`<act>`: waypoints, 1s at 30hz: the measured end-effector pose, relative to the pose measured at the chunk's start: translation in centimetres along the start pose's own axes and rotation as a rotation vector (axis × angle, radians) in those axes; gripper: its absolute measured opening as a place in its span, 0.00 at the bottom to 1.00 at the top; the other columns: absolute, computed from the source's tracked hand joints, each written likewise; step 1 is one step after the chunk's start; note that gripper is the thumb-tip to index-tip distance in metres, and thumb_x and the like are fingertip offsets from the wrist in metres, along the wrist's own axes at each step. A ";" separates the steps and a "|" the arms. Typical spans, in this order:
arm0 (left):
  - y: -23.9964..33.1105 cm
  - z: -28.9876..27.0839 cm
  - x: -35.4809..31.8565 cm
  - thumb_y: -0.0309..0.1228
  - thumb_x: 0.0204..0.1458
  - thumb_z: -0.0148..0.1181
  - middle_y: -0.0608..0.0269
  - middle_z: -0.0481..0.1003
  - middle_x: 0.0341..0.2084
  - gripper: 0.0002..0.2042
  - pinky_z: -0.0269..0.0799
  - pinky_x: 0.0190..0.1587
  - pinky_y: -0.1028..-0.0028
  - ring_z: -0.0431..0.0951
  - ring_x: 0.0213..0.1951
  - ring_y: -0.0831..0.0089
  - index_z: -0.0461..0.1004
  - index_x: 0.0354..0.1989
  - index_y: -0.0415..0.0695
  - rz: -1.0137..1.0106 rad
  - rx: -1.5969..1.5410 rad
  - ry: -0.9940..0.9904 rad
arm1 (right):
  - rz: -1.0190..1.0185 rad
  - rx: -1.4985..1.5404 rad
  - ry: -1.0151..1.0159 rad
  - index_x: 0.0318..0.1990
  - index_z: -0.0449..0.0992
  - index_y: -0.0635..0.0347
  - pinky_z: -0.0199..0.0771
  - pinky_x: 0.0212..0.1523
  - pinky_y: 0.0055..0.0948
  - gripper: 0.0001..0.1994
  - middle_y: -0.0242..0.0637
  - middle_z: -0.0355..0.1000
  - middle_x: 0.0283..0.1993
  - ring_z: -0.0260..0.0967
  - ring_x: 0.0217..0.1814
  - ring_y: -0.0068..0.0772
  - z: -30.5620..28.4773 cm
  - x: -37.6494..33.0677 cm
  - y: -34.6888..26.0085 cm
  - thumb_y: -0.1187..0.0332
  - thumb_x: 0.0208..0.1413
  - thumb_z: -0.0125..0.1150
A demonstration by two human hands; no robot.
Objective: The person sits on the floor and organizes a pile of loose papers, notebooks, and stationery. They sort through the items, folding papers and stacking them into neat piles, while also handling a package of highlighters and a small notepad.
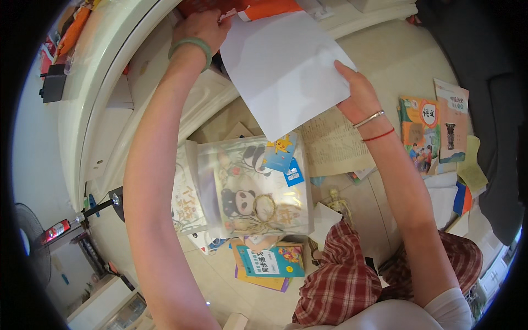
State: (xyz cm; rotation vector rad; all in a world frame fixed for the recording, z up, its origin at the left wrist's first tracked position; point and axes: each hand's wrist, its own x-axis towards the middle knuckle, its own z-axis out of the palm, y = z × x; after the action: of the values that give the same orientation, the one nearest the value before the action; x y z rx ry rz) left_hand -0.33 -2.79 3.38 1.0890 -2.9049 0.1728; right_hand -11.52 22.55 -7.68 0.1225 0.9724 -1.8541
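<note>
My right hand [357,91] grips the right edge of a large white sheet of paper [286,66], thumb on top and fingers beneath. The sheet hangs tilted over the floor and partly covers the drawer opening. At the upper left, my left hand [202,30], with a green bangle on its wrist, reaches into the open white drawer unit [212,96]. Its fingers are curled closed beside the sheet's upper corner and an orange item [269,9]; what they pinch is hidden. Below the sheet stands a clear bag with panda pictures [247,187], two blue cards [279,151] lying on it.
Textbooks [421,129] lie at the right by a dark sofa [503,110]. A yellowed printed sheet [335,143] and a small skeleton figure [340,203] are on the tiles. Workbooks [275,261] sit near my plaid-covered knee [341,269]. A fan [36,242] stands at the left.
</note>
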 end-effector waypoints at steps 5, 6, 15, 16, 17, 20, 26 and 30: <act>0.8 -0.7 -0.2 0.48 0.53 0.48 0.57 0.77 0.29 0.17 0.71 0.39 0.61 0.76 0.36 0.56 0.74 0.33 0.47 -0.034 0.007 -0.051 | 0.020 0.071 -0.032 0.52 0.66 0.66 0.71 0.52 0.35 0.17 0.40 0.69 0.50 0.67 0.53 0.35 0.4 2.2 -0.5 0.67 0.58 0.54; 1.3 -1.0 -0.2 0.47 0.53 0.48 0.57 0.77 0.29 0.16 0.71 0.39 0.61 0.76 0.36 0.57 0.74 0.32 0.47 -0.059 -0.013 -0.080 | 0.024 0.110 -0.037 0.52 0.66 0.66 0.71 0.51 0.35 0.17 0.39 0.69 0.51 0.67 0.53 0.35 0.4 2.8 -1.0 0.67 0.58 0.54; 0.4 0.0 0.1 0.38 0.51 0.54 0.56 0.77 0.38 0.20 0.70 0.44 0.62 0.77 0.42 0.57 0.63 0.53 0.50 0.011 0.259 -0.016 | -0.010 0.286 -0.225 0.58 0.62 0.62 0.66 0.57 0.37 0.21 0.39 0.66 0.55 0.65 0.56 0.36 -1.0 1.7 -1.2 0.62 0.60 0.50; 0.8 0.0 0.1 0.39 0.51 0.54 0.56 0.77 0.39 0.22 0.70 0.45 0.61 0.77 0.42 0.57 0.62 0.54 0.50 0.012 0.279 -0.052 | -0.029 0.365 -0.289 0.60 0.60 0.61 0.66 0.57 0.38 0.23 0.40 0.66 0.56 0.65 0.57 0.37 -1.3 1.3 -0.9 0.61 0.61 0.50; 1.1 -0.2 0.0 0.40 0.51 0.54 0.55 0.77 0.39 0.23 0.70 0.46 0.61 0.77 0.43 0.57 0.61 0.56 0.50 0.004 0.301 -0.090 | -0.029 0.384 -0.304 0.60 0.59 0.61 0.65 0.58 0.40 0.23 0.39 0.65 0.57 0.64 0.58 0.37 -0.6 0.0 -0.4 0.60 0.61 0.49; 0.2 0.2 -0.1 0.41 0.51 0.55 0.55 0.77 0.39 0.26 0.70 0.46 0.60 0.76 0.43 0.57 0.59 0.58 0.49 0.008 0.268 -0.101 | 0.013 0.384 -0.330 0.62 0.56 0.59 0.64 0.59 0.44 0.25 0.38 0.64 0.58 0.64 0.59 0.38 0.7 -5.0 2.1 0.57 0.62 0.47; 2.0 -1.1 -0.8 0.42 0.53 0.54 0.57 0.76 0.41 0.23 0.71 0.45 0.61 0.76 0.43 0.56 0.62 0.56 0.48 0.064 0.219 -0.068 | 0.068 0.004 -0.184 0.59 0.59 0.59 0.72 0.52 0.37 0.22 0.36 0.65 0.56 0.66 0.57 0.33 1.7 -4.9 4.5 0.64 0.59 0.53; 2.1 1.2 -4.3 0.39 0.55 0.51 0.55 0.74 0.45 0.20 0.70 0.47 0.64 0.75 0.46 0.55 0.63 0.55 0.46 0.365 -0.105 0.019 | 0.044 0.036 -0.152 0.58 0.61 0.60 0.74 0.50 0.35 0.21 0.35 0.66 0.55 0.68 0.55 0.30 1.3 -4.3 3.4 0.68 0.58 0.55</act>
State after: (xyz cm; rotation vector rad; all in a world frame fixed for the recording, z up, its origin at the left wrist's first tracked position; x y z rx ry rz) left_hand 1.50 1.48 1.71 0.5323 -3.0267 0.0386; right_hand -6.22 24.16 -6.74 0.0235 0.8250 -1.8132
